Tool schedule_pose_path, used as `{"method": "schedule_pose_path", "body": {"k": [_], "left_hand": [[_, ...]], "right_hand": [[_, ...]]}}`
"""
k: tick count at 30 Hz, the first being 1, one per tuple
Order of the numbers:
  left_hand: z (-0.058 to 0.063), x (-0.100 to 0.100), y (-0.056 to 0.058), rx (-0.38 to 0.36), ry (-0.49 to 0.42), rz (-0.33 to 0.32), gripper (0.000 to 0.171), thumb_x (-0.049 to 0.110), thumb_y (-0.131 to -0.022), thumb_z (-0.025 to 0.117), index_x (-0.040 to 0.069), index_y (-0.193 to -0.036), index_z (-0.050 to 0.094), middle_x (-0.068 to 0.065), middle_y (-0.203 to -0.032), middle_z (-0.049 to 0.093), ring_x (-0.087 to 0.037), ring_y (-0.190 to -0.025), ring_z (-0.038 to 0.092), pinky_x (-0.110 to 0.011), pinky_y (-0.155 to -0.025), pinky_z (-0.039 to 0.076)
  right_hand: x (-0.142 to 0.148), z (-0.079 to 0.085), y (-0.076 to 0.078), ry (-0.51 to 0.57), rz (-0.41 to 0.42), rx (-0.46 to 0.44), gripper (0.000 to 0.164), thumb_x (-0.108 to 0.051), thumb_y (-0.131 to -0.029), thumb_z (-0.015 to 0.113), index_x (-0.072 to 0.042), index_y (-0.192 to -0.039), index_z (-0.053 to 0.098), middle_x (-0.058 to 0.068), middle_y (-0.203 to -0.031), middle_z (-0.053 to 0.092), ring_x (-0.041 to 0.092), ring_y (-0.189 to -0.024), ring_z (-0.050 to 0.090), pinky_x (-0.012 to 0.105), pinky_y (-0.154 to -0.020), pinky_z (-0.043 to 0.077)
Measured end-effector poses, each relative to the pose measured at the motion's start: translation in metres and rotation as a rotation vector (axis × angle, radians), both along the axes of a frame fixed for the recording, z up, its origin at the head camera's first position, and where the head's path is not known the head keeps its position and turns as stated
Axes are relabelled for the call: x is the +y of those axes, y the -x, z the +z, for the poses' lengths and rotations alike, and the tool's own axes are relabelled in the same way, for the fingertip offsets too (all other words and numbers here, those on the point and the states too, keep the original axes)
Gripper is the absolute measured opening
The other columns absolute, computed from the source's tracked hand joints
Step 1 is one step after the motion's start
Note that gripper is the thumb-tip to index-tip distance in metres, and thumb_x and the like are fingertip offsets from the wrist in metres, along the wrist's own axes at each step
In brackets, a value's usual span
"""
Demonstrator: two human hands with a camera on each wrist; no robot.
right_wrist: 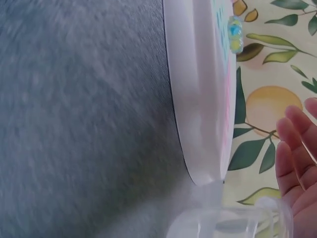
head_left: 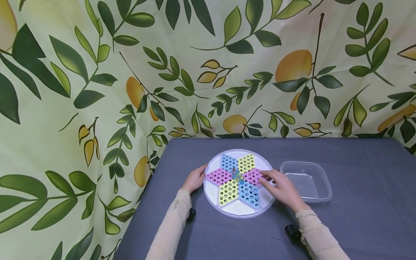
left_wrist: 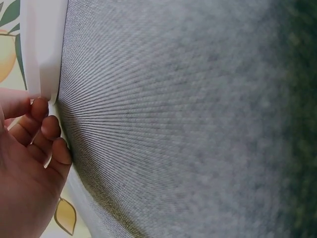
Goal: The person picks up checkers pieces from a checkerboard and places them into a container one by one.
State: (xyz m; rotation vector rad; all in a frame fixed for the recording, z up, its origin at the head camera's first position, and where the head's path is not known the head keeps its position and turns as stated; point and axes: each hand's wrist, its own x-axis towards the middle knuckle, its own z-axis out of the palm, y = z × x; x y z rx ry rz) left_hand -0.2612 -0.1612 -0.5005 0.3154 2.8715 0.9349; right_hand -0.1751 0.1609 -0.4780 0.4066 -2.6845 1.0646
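Observation:
A round white Chinese checkers board point(head_left: 214, 196) with a pink, yellow and blue star of holes lies on the table. Several glass marbles point(head_left: 238, 177) are clustered at its centre; the right wrist view shows some marbles point(right_wrist: 236, 35) standing above the surface. My left hand point(head_left: 195, 178) holds the board's left rim, and in the left wrist view the thumb and curled fingertips of that hand point(left_wrist: 34, 153) meet at the white edge. Over the pink point on the right hovers my right hand point(head_left: 282, 186). Its fingers point(right_wrist: 292, 166) are loosely bent, with nothing seen between them.
Just right of the board, a clear plastic container point(head_left: 316, 198) stands beside my right wrist. Grey cloth covers the table point(head_left: 367, 202). A leaf-and-fruit patterned curtain point(head_left: 201, 36) hangs behind the table and along its left side.

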Motion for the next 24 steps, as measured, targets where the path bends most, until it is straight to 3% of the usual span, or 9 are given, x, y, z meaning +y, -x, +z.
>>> {"method": "schedule_pose_path", "body": {"k": [9,18,24], "left_hand": [[0.001,0.001,0.000,-0.043,-0.029,0.027,0.041,0.013,-0.096,0.043,0.011,-0.137,0.048,-0.013,-0.138,0.051,-0.028,-0.128,0.047,-0.044,-0.107,0.035],[0.002,0.002,0.000,-0.065,-0.030,0.035,0.042,0.013,-0.096,0.043,0.011,-0.137,0.047,-0.012,-0.135,0.053,-0.022,-0.104,0.052,-0.044,-0.102,0.040],[0.003,0.003,-0.001,-0.075,-0.039,0.043,0.042,0.013,-0.096,0.044,0.010,-0.137,0.047,-0.012,-0.139,0.050,-0.024,-0.118,0.052,-0.045,-0.105,0.038]], "right_hand": [[-0.012,-0.002,0.002,-0.017,-0.001,-0.027,0.028,-0.025,-0.088,0.064,-0.009,-0.110,0.067,0.003,-0.099,0.068,0.016,-0.085,0.058,0.034,-0.073,0.049],[-0.028,-0.010,0.007,-0.019,0.040,-0.061,0.026,-0.023,-0.086,0.065,-0.008,-0.107,0.068,-0.001,-0.092,0.066,0.011,-0.083,0.058,0.034,-0.076,0.049],[-0.037,-0.014,0.013,0.002,0.015,-0.059,0.025,-0.019,-0.084,0.067,-0.007,-0.106,0.068,0.002,-0.091,0.068,0.014,-0.083,0.059,0.035,-0.077,0.050]]}}
